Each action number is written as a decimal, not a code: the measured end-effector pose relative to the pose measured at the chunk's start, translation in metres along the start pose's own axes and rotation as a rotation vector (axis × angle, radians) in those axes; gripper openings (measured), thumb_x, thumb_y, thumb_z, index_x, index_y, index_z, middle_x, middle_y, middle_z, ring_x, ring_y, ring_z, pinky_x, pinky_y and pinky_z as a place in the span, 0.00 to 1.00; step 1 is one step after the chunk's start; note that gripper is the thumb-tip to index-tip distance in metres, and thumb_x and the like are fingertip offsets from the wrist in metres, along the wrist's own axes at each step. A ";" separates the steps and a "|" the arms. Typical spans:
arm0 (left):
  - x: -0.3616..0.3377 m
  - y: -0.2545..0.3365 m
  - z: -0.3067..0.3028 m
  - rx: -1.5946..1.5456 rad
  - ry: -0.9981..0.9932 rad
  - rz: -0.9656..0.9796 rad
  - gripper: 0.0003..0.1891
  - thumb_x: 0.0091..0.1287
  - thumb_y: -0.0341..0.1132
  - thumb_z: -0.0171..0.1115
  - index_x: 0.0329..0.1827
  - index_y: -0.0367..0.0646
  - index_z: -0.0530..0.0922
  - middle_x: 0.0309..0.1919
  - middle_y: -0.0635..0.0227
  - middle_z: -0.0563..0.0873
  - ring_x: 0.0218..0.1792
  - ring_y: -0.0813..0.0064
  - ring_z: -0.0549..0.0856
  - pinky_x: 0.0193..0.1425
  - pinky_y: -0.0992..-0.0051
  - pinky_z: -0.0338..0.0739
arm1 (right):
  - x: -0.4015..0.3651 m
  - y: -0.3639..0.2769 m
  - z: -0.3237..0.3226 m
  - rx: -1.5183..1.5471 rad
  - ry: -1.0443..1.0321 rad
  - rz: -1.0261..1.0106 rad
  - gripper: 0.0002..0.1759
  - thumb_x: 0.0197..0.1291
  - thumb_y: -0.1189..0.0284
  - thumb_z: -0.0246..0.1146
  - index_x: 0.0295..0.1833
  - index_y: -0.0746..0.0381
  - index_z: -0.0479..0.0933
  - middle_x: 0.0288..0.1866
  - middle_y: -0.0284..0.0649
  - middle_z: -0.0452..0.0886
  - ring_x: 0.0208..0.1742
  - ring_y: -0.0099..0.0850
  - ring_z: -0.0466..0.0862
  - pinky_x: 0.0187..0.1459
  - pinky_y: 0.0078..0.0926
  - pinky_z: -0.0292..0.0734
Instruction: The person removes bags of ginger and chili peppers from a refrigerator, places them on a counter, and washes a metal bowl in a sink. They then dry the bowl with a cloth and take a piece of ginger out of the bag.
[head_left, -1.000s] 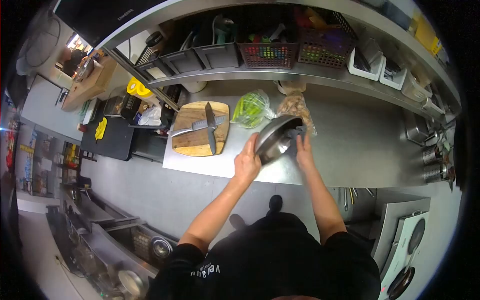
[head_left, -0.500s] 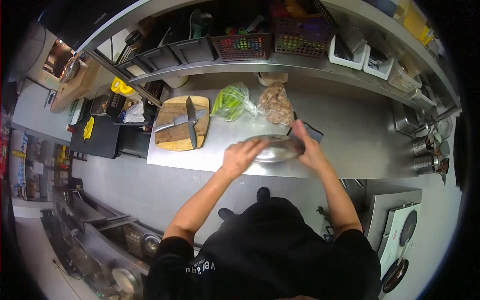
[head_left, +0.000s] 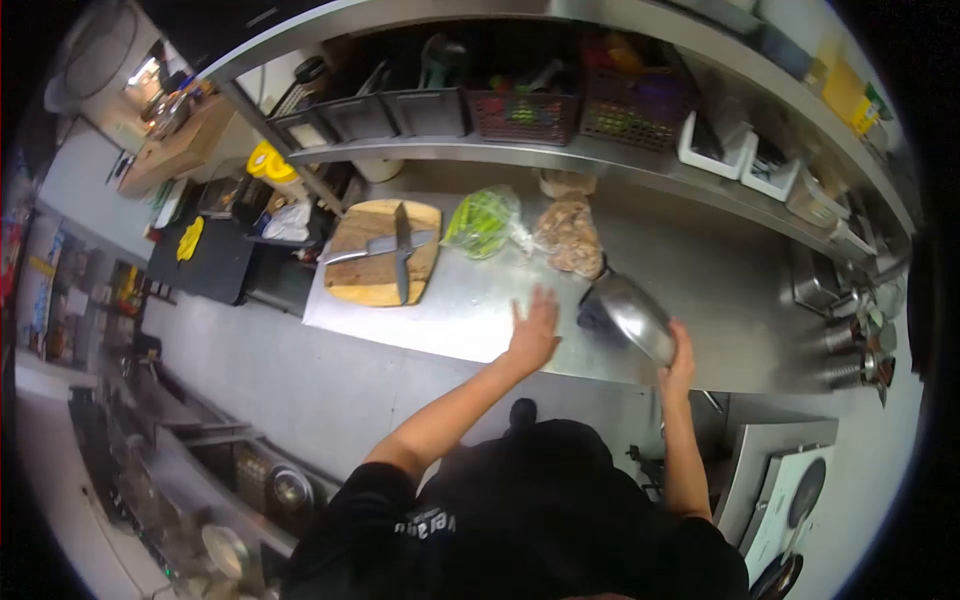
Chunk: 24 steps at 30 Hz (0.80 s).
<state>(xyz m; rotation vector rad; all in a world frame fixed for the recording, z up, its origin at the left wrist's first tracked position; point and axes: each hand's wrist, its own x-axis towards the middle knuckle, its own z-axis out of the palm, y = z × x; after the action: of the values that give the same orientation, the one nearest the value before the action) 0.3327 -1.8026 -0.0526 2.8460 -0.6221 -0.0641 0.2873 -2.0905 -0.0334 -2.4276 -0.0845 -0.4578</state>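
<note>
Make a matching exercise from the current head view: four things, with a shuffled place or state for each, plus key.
Things
1. metal bowl
2. left hand
3. two knives
4. bag of greens

Place or state
A. crossed on the wooden board
B. open, holding nothing
C. between the board and the bag of brown pieces
D. tilted, held by the right hand

Pairs: 1-D, 2-B, 3-A, 4-C

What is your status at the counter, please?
Left hand spread open over counter, holding nothing. Right hand grips tilted metal bowl at one edge. Food bag just beyond bowl, contact unclear.
</note>
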 end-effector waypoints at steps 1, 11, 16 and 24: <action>0.006 -0.001 0.025 0.047 -0.081 0.075 0.35 0.61 0.43 0.60 0.70 0.37 0.62 0.74 0.57 0.55 0.75 0.52 0.50 0.69 0.34 0.47 | 0.000 -0.004 0.000 0.053 0.090 -0.065 0.35 0.43 0.95 0.50 0.60 0.59 0.70 0.58 0.48 0.76 0.60 0.47 0.76 0.61 0.34 0.71; -0.015 -0.046 0.039 -0.108 0.035 -0.087 0.30 0.64 0.47 0.57 0.67 0.39 0.68 0.72 0.57 0.61 0.75 0.56 0.53 0.68 0.34 0.48 | 0.003 0.007 0.012 0.007 -0.059 0.042 0.36 0.43 0.95 0.46 0.61 0.62 0.70 0.59 0.50 0.75 0.63 0.47 0.74 0.64 0.34 0.66; -0.069 -0.174 0.019 -0.080 0.295 -0.482 0.30 0.65 0.42 0.54 0.67 0.32 0.64 0.71 0.49 0.60 0.74 0.49 0.53 0.67 0.32 0.48 | 0.013 -0.019 0.025 0.132 0.077 -0.041 0.38 0.41 0.94 0.44 0.62 0.64 0.68 0.60 0.52 0.74 0.63 0.48 0.74 0.66 0.35 0.63; -0.142 -0.286 -0.017 0.045 -0.057 -0.793 0.32 0.65 0.40 0.50 0.73 0.39 0.57 0.75 0.57 0.52 0.76 0.53 0.45 0.66 0.27 0.39 | 0.034 -0.066 0.088 0.575 -0.172 0.665 0.23 0.63 0.68 0.57 0.59 0.72 0.68 0.47 0.51 0.78 0.32 0.40 0.85 0.20 0.26 0.83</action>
<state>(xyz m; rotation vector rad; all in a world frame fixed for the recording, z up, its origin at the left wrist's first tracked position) 0.3215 -1.4869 -0.1023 2.9449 0.5290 -0.2599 0.3344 -1.9862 -0.0464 -1.7783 0.4460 0.0791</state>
